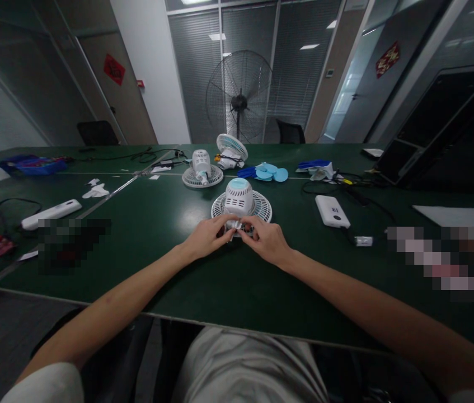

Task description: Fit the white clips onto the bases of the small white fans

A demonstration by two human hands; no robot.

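In front of me a small white fan [239, 197] lies with its round grille [265, 209] down on the green table and its motor housing up. The housing has slots and a light-blue cap. My left hand [206, 237] and my right hand [268, 240] meet at the fan's near side. Thumbs and fingertips of both pinch a small white plastic part [233, 224] there, one hand on each side. Its exact shape is partly hidden by my fingers, and I cannot tell whether it is joined to the housing.
Farther back stand two similar fans [201, 162] [232, 150]. Light-blue fan blades [271, 172] lie beside them. A white power bank [332, 211] with a cable is to the right, a white elongated device [52, 214] to the left. A large dark screen [442, 117] stands at right.
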